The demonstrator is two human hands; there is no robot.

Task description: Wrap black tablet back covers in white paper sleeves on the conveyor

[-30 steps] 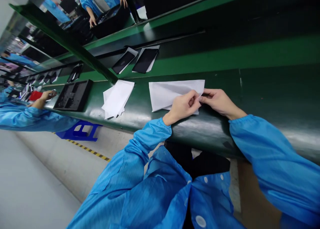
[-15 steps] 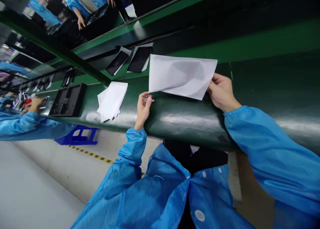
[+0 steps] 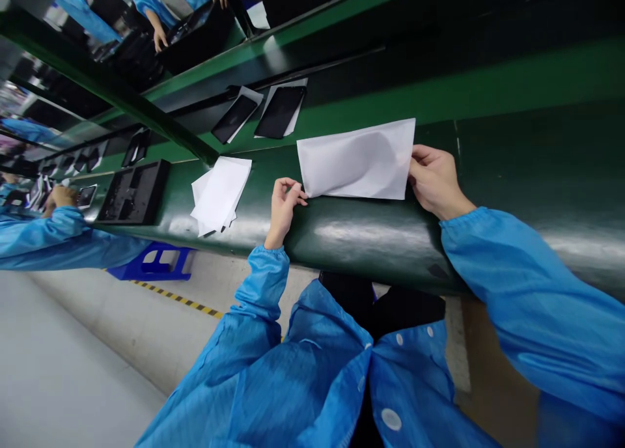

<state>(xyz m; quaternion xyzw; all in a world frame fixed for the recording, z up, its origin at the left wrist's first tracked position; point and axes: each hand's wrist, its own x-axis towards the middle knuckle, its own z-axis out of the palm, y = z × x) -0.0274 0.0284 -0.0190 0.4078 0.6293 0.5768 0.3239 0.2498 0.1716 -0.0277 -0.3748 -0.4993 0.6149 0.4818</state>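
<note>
A sheet of white paper [image 3: 359,163] is held up slightly curved above the green work surface. My right hand [image 3: 436,182] pinches its right edge between thumb and fingers. At the lower left corner, my left hand [image 3: 285,207] has thumb and fingertips closed on the paper. What lies behind the sheet is hidden. Left of my left hand rests a small stack of white paper sheets [image 3: 222,194], with a dark edge showing beneath it.
Two flat black phone-like panels [image 3: 280,112] [image 3: 237,118] lie on white paper at the back. A black compartmented tray [image 3: 133,194] stands to the left, near a co-worker's blue sleeve [image 3: 43,239]. A green post [image 3: 146,119] slants across. A blue stool [image 3: 156,262] is below.
The white sheet has tilted and its top left corner has dropped lower. My left hand has shifted slightly right, onto the lower left corner. My right hand keeps its grip.
</note>
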